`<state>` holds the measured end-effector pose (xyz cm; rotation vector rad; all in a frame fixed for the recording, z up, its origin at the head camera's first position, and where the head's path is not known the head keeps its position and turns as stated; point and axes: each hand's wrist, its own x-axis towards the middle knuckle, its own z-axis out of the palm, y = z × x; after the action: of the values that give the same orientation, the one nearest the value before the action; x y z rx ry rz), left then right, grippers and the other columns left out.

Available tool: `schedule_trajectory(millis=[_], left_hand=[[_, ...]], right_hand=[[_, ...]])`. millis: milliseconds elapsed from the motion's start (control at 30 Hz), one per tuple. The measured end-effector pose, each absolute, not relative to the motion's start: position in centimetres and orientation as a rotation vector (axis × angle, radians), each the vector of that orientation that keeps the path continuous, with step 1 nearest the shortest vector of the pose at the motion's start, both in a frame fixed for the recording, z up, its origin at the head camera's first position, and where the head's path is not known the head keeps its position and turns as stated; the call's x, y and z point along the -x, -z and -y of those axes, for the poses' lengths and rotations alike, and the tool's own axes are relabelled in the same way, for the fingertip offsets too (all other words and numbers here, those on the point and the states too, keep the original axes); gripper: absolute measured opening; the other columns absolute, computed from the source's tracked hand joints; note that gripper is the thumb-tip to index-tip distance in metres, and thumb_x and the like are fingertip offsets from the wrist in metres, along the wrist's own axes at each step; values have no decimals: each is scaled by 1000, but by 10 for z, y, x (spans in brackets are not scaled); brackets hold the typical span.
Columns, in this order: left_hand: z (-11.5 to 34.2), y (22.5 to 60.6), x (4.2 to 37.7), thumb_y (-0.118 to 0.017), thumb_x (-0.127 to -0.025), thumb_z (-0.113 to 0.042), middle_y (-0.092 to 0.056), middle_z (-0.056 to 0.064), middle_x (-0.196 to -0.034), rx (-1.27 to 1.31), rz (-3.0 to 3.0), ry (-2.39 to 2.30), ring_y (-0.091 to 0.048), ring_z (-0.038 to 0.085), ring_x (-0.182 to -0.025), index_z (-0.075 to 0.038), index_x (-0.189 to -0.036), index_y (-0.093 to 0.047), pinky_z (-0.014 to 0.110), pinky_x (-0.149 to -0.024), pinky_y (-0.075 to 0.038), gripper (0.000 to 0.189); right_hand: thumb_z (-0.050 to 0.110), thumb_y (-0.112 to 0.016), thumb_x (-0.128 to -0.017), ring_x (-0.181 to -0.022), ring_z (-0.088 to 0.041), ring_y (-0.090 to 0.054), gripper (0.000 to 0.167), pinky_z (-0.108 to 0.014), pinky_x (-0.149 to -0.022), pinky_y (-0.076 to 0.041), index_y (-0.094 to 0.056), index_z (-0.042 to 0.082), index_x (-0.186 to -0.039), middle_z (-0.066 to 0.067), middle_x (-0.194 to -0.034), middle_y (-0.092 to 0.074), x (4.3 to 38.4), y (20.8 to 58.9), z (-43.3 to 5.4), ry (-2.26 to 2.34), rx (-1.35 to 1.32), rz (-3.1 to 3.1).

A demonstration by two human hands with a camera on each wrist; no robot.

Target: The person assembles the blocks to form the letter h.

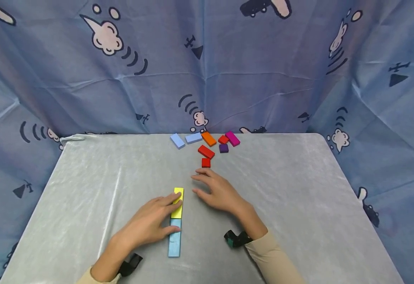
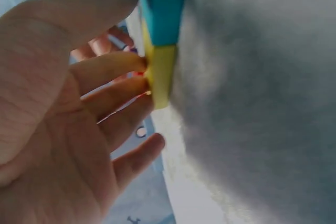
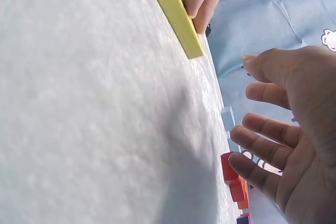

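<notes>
A yellow block and a light blue block lie end to end in a straight line on the table. The fingertips of my left hand rest on top of the yellow block, its thumb on the light blue one; the fingers are extended. To the right of the line, my right hand hovers with fingers spread and loosely bent, holding nothing. Just beyond its fingertips is a small red square block, with a longer red block behind it. In the right wrist view, the yellow block stands apart from this hand.
Toward the table's back edge lie two pale blue blocks, an orange block, a small red-orange block, a magenta block and a dark purple block. A patterned blue curtain hangs behind.
</notes>
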<state>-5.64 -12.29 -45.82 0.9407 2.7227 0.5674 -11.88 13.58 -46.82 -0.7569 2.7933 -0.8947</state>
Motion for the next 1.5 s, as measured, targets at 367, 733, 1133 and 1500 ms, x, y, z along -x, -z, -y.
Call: schedule_trajectory(millis=[367, 733, 1133, 1500], left_hand=[[122, 460, 54, -83, -92, -34, -44, 13, -168, -913, -2638, -625, -48, 32, -153, -4, -152, -56, 54, -117, -49, 73], [131, 457, 56, -84, -91, -35, -44, 11, -168, -892, -2669, -611, -49, 31, -152, -6, -152, -57, 54, -113, -51, 73], [125, 461, 59, -84, -91, -37, -47, 10, -167, -946, -2666, -631, -55, 30, -148, -5, -152, -58, 51, -109, -53, 74], [126, 461, 59, -84, -91, -37, -47, 10, -167, -922, -2659, -637, -53, 29, -149, -6, -152, -57, 51, -109, -53, 74]], right_hand=[[29, -73, -101, -140, -28, -60, 46, -49, -117, -52, -67, 13, -144, -10, -151, -60, 119, 471, -143, 908, 714, -2821], [25, -72, -101, -135, -29, -62, 44, -49, -119, -50, -68, 8, -141, -11, -144, -64, 152, 464, -143, 919, 779, -2875], [22, -73, -100, -131, -32, -61, 45, -50, -118, -50, -67, 7, -142, -14, -141, -65, 175, 464, -157, 824, 682, -2922], [8, -58, -103, -145, -34, -53, 41, -53, -126, -42, -66, 10, -143, -14, -152, -59, 197, 461, -158, 818, 636, -2896]])
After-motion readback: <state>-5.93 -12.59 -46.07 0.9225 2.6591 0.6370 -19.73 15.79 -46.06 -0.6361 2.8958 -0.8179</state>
